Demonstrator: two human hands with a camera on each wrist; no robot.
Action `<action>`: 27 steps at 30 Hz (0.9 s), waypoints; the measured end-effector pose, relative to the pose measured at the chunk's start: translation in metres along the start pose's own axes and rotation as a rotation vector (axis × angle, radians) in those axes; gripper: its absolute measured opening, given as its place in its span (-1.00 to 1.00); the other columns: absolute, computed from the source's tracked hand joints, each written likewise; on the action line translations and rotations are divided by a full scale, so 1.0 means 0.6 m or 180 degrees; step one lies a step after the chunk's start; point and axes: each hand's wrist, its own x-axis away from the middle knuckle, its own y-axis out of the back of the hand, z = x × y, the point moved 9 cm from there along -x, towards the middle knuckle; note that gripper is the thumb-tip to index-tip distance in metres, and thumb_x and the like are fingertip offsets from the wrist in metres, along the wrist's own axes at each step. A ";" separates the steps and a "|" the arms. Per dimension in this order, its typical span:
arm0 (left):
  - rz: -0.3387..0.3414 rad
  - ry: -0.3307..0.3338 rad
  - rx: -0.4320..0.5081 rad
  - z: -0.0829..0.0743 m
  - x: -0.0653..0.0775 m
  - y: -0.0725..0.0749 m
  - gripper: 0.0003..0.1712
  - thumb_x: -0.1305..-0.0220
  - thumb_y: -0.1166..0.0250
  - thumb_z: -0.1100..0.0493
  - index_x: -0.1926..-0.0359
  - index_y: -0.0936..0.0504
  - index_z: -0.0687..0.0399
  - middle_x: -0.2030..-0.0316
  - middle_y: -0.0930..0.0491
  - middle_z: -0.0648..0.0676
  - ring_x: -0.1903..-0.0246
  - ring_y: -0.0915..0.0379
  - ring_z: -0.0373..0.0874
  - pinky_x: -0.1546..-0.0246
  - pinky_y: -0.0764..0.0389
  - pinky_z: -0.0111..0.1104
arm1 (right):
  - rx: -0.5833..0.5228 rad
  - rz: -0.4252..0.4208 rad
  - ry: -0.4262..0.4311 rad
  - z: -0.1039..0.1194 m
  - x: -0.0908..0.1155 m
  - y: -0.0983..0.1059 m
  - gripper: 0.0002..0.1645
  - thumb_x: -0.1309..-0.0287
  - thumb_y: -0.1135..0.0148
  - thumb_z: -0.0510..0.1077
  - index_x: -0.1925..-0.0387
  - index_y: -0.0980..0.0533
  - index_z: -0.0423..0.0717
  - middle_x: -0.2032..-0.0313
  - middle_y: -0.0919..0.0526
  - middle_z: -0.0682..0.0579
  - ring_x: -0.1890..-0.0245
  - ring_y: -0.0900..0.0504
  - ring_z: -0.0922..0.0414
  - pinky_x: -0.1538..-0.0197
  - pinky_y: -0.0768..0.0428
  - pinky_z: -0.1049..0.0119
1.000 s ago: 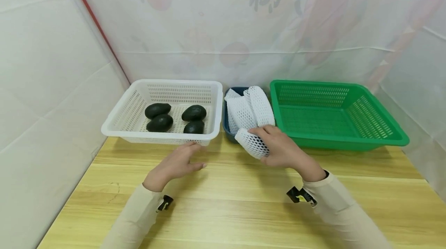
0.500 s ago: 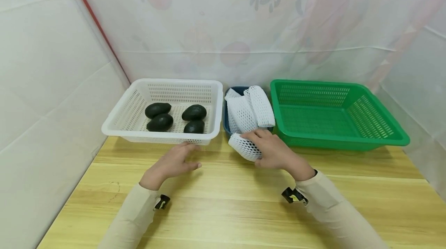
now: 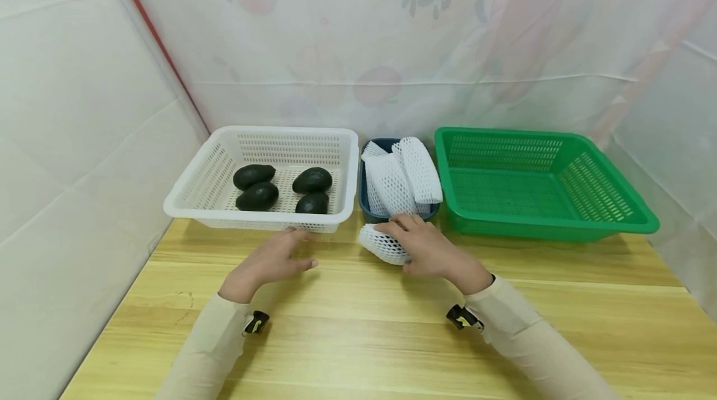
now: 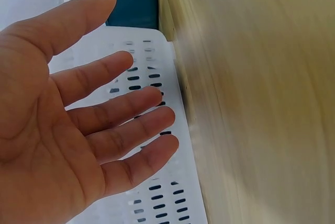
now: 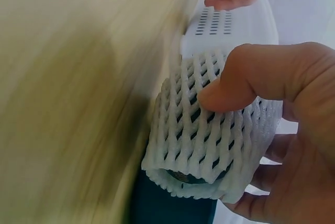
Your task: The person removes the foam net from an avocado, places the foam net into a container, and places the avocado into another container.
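My right hand (image 3: 428, 249) grips a white foam net sleeve (image 3: 383, 244) with a dark avocado inside, just above the table in front of the blue bin. In the right wrist view, my thumb presses the mesh of the sleeve (image 5: 196, 130) and the fingers wrap its far side; dark skin shows through the holes and at the sleeve's open end. My left hand (image 3: 271, 263) holds nothing. Its fingers are spread and relaxed in front of the white basket (image 3: 252, 218), as the left wrist view also shows of the hand (image 4: 57, 124).
Several dark avocados (image 3: 256, 196) lie in the white basket. The blue bin (image 3: 371, 216) beside it holds several foam net sleeves (image 3: 394, 182). A green basket (image 3: 538, 226) stands at the right. White printed sheeting (image 3: 336, 27) rises behind; the wooden table (image 3: 358, 338) lies in front.
My right hand has moved left and a little toward me with the sleeved avocado, away from the green basket. The left hand has drifted slightly left.
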 end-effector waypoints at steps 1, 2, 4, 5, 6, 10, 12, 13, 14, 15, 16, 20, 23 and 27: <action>0.0007 0.0015 0.0008 0.002 0.001 0.001 -0.46 -0.09 -0.37 0.08 -0.04 -0.51 0.28 0.07 -0.53 0.19 0.06 -0.42 0.09 0.06 -0.43 -0.08 | -0.0001 -0.0004 0.0003 0.001 -0.001 -0.002 0.00 0.41 -0.34 -0.42 -0.24 -0.30 0.00 -0.08 -0.35 -0.15 -0.02 -0.31 -0.11 0.14 -0.42 -0.06; 0.0012 0.0023 0.0015 0.004 0.001 0.001 -0.46 -0.09 -0.37 0.08 -0.04 -0.51 0.29 0.08 -0.53 0.20 0.06 -0.42 0.09 0.07 -0.43 -0.08 | 0.0001 -0.0015 0.0007 0.001 -0.002 -0.003 0.01 0.42 -0.33 -0.44 -0.24 -0.30 0.00 -0.08 -0.35 -0.14 -0.02 -0.32 -0.10 0.14 -0.43 -0.05; 0.0022 0.0044 0.0013 0.008 0.002 0.002 -0.47 -0.09 -0.37 0.07 -0.03 -0.51 0.29 0.08 -0.53 0.21 0.06 -0.43 0.11 0.07 -0.43 -0.07 | -0.0006 -0.0043 0.0033 0.003 -0.004 -0.005 0.01 0.44 -0.33 -0.46 -0.24 -0.30 -0.02 -0.07 -0.36 -0.13 -0.02 -0.32 -0.10 0.15 -0.44 -0.05; 0.0026 0.0042 0.0025 0.009 0.002 0.003 -0.47 -0.10 -0.37 0.08 -0.03 -0.51 0.30 0.07 -0.53 0.21 0.06 -0.42 0.12 0.06 -0.43 -0.06 | 0.0000 -0.0038 0.0048 0.003 -0.005 -0.008 0.01 0.44 -0.33 -0.47 -0.24 -0.29 -0.03 -0.08 -0.36 -0.13 -0.02 -0.33 -0.11 0.14 -0.44 -0.06; 0.0031 0.0049 0.0029 0.011 0.002 0.002 -0.46 -0.10 -0.36 0.07 -0.03 -0.51 0.30 0.07 -0.53 0.21 0.05 -0.42 0.12 0.05 -0.42 -0.06 | 0.0010 -0.0014 0.0059 0.004 -0.006 -0.012 0.02 0.44 -0.33 -0.47 -0.24 -0.28 -0.05 -0.08 -0.35 -0.13 -0.03 -0.33 -0.12 0.13 -0.44 -0.06; 0.0039 0.0038 0.0016 0.016 0.004 0.002 -0.46 -0.10 -0.36 0.07 -0.03 -0.51 0.33 0.07 -0.54 0.21 0.04 -0.42 0.13 0.04 -0.42 -0.05 | 0.0035 0.0096 0.0094 0.004 -0.008 -0.025 0.01 0.41 -0.34 -0.46 -0.24 -0.23 -0.13 -0.11 -0.32 -0.17 -0.03 -0.33 -0.17 0.09 -0.44 -0.08; 0.0024 0.0022 0.0025 0.017 0.004 0.001 -0.46 -0.10 -0.36 0.08 -0.02 -0.51 0.34 0.07 -0.54 0.21 0.04 -0.43 0.13 0.04 -0.42 -0.05 | 0.0059 0.0110 0.0084 0.003 -0.007 -0.027 0.01 0.41 -0.34 -0.46 -0.24 -0.22 -0.15 -0.11 -0.31 -0.19 -0.02 -0.34 -0.18 0.10 -0.44 -0.09; 0.0015 0.0015 0.0025 0.018 0.004 0.002 -0.47 -0.10 -0.36 0.09 -0.02 -0.51 0.34 0.07 -0.55 0.22 0.05 -0.43 0.14 0.05 -0.42 -0.05 | 0.0053 0.0097 0.0079 0.004 -0.008 -0.027 0.01 0.41 -0.35 -0.46 -0.24 -0.23 -0.15 -0.10 -0.31 -0.20 -0.01 -0.34 -0.18 0.10 -0.44 -0.09; 0.0003 0.0014 0.0022 0.018 0.005 0.002 -0.47 -0.10 -0.36 0.09 -0.02 -0.51 0.34 0.08 -0.55 0.21 0.06 -0.43 0.14 0.05 -0.42 -0.05 | 0.0048 0.0085 0.0070 0.004 -0.009 -0.027 0.01 0.42 -0.34 -0.46 -0.24 -0.23 -0.14 -0.10 -0.31 -0.20 -0.01 -0.33 -0.18 0.11 -0.44 -0.09; -0.0007 0.0017 0.0016 0.019 0.005 0.003 -0.47 -0.09 -0.36 0.09 -0.01 -0.52 0.34 0.09 -0.55 0.21 0.06 -0.43 0.14 0.06 -0.43 -0.05 | 0.0043 0.0072 0.0061 0.004 -0.010 -0.026 0.01 0.43 -0.34 -0.46 -0.24 -0.24 -0.14 -0.10 -0.31 -0.20 -0.02 -0.33 -0.19 0.11 -0.44 -0.10; -0.0008 0.0040 0.0031 0.020 0.005 0.003 -0.47 -0.09 -0.36 0.09 -0.01 -0.52 0.33 0.09 -0.55 0.20 0.06 -0.43 0.13 0.05 -0.42 -0.05 | 0.0033 0.0068 0.0049 0.004 -0.011 -0.025 0.02 0.43 -0.34 -0.46 -0.24 -0.24 -0.13 -0.10 -0.31 -0.20 -0.02 -0.33 -0.19 0.12 -0.44 -0.11; -0.0004 0.0101 -0.0009 0.020 0.005 0.002 -0.47 -0.09 -0.36 0.06 -0.01 -0.52 0.31 0.11 -0.55 0.19 0.09 -0.44 0.12 0.08 -0.43 -0.06 | 0.0042 0.0128 0.0005 0.006 -0.013 -0.024 0.02 0.41 -0.35 -0.44 -0.26 -0.23 -0.11 -0.12 -0.30 -0.21 -0.05 -0.31 -0.19 0.11 -0.42 -0.13; -0.0006 0.0077 -0.0026 0.014 0.004 0.002 -0.47 -0.09 -0.36 0.06 -0.02 -0.52 0.31 0.11 -0.56 0.19 0.10 -0.45 0.11 0.09 -0.44 -0.06 | 0.0043 0.0178 -0.0033 0.006 -0.011 -0.021 0.00 0.34 -0.37 -0.39 -0.27 -0.22 -0.09 -0.13 -0.31 -0.21 -0.07 -0.31 -0.19 0.11 -0.40 -0.13; -0.0042 -0.0061 0.0050 -0.003 0.005 0.005 -0.48 -0.10 -0.35 0.05 -0.01 -0.52 0.29 0.09 -0.55 0.21 0.07 -0.44 0.12 0.06 -0.43 -0.05 | -0.0032 0.0105 -0.0109 0.004 0.001 -0.002 -0.04 0.26 -0.46 -0.28 -0.27 -0.25 -0.08 -0.12 -0.34 -0.18 -0.09 -0.32 -0.18 0.11 -0.38 -0.15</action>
